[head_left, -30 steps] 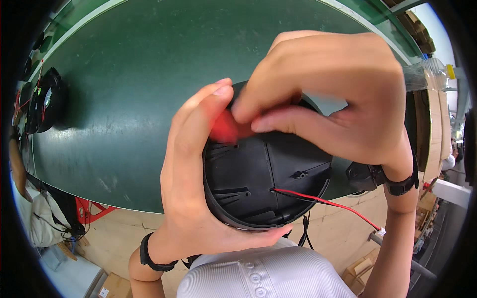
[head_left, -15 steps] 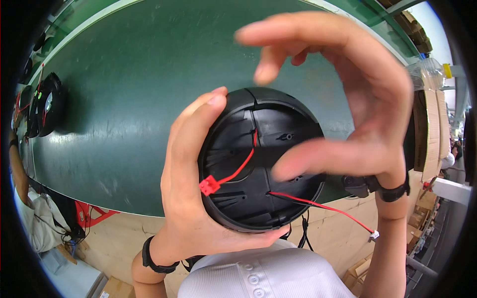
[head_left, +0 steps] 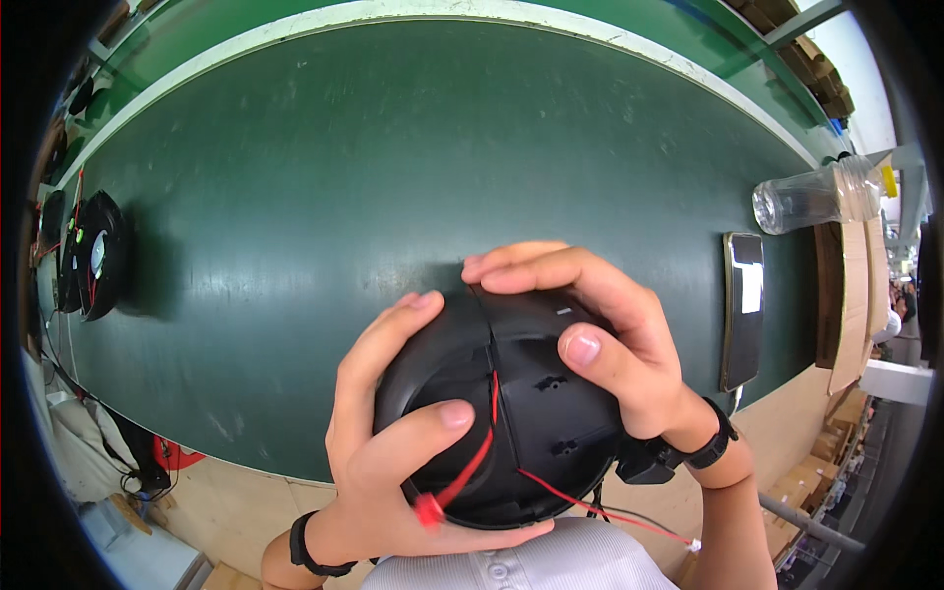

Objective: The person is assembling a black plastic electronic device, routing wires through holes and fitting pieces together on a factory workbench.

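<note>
Between both hands is a round black plastic housing, with a seam running across its face. My left hand wraps its left side, thumb on the face and fingers along the rim. My right hand grips the upper right edge, fingertips near the seam and thumb on top. From the housing come two thin leads: a red wire ending in a red connector, and a red and black wire pair tipped with a small white connector. The housing's underside is hidden.
The green tabletop has a pale raised edge at the back. More black round parts with wires stand at the far left. On the right are a phone, a clear plastic bottle with a yellow cap and a cardboard box.
My right hand has come down from above the housing and taken hold of its right side. The housing sits lower in view and is tilted. The phone has come into view.
</note>
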